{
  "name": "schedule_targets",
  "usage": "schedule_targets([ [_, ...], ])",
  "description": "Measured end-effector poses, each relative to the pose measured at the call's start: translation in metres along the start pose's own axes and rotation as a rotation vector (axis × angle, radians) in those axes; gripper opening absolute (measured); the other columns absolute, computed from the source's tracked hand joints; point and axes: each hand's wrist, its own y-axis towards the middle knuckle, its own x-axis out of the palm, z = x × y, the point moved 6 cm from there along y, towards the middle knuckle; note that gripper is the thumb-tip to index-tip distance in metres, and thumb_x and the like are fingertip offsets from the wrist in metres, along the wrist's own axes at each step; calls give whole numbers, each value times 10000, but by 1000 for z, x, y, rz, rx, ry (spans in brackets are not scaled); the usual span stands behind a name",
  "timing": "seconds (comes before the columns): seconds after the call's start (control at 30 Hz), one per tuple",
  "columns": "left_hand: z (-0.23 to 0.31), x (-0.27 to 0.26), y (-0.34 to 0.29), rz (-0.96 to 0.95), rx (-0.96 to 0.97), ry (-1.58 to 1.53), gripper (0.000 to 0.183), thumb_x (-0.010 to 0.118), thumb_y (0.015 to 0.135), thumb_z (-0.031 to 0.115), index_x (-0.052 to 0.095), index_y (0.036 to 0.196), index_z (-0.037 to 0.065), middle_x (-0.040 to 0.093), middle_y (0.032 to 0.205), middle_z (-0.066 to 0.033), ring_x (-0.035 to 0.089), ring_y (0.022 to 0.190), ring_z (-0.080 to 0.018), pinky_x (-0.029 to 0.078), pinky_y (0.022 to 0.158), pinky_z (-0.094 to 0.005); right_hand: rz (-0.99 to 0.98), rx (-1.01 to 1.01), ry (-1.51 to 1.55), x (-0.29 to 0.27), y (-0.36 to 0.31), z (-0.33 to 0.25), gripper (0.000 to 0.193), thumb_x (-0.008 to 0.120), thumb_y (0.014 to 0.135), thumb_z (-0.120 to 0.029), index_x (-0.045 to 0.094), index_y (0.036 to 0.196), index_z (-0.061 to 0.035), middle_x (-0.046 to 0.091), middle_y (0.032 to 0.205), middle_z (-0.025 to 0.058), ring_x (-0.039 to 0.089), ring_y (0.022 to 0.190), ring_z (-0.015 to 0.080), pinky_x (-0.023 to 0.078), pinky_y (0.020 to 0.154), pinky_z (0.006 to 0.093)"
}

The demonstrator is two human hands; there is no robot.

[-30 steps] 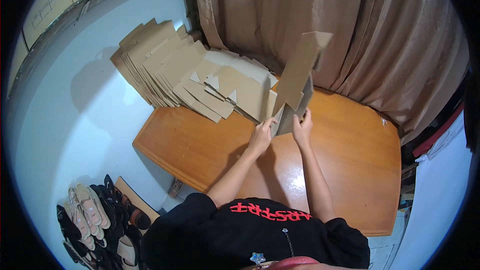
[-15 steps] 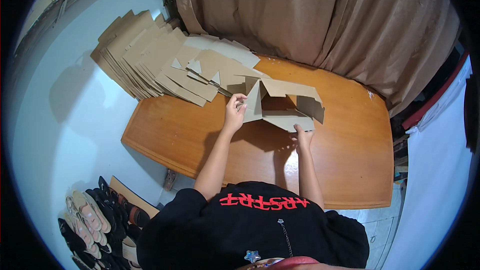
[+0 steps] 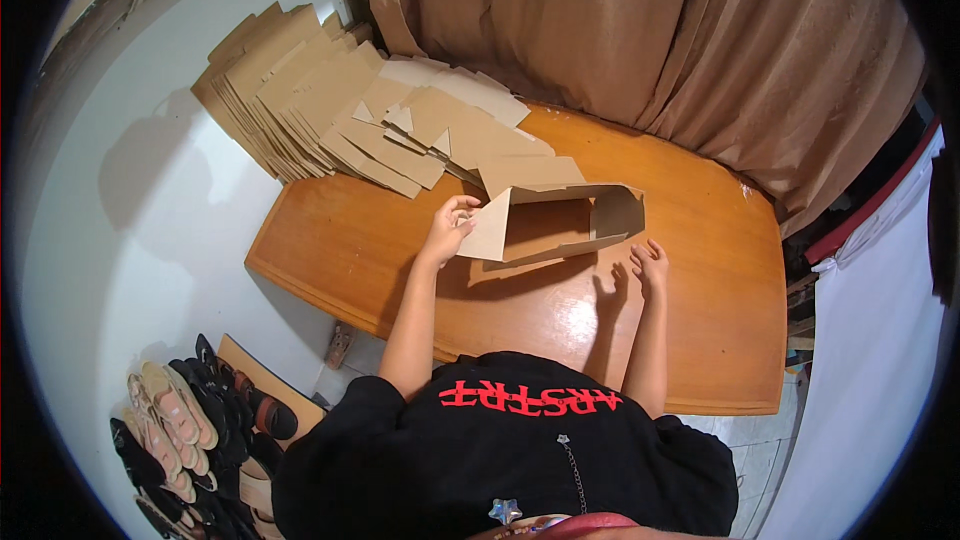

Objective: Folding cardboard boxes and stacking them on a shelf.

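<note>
A partly folded brown cardboard box [image 3: 488, 232] is at the middle of the table, its walls standing around an opening through which the tabletop shows. A wide flap stretches back from its far side. My left hand [image 3: 450, 230] is closed on the pale flap at the box's left end, thumb and fingers at its edge. My right hand [image 3: 650, 265] is off the cardboard, just in front of the box's right end. Its fingers are bent but apart, with nothing in them.
Flat cardboard sheets [image 3: 300, 90] lie in a large fanned stack on the table's [image 3: 700, 320] far left, against the wall. Behind the table hangs a brown curtain [image 3: 540, 20]. Sandals and shoes [image 3: 190, 420] are gathered at the lower left, and a white cloth [image 3: 880, 270] hangs at the right.
My right hand has let go of the box's near wall and moved right. The box's near side has swung up to stand more upright, and my left hand has shifted slightly left with the flap.
</note>
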Motion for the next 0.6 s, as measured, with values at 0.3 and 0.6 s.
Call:
schedule_targets([
  [0.3,-33,-24,-17,73,-174,60,304,520,811,-68,492,1096,32,601,935,-78,563,847,-133,442,767,-251,-134,-110,-137,53,-6,-29,800,704,753,-306,238,1364,-83,478,1235,136,519,1051,244,459,777,378],
  [0.6,-7,-33,-42,538,62,680,320,623,763,54,531,1067,93,524,1078,-124,501,1009,-288,379,871,-378,-137,-236,-218,85,10,-25,483,657,785,-241,483,1166,0,639,878,113,592,717,149,460,597,280],
])
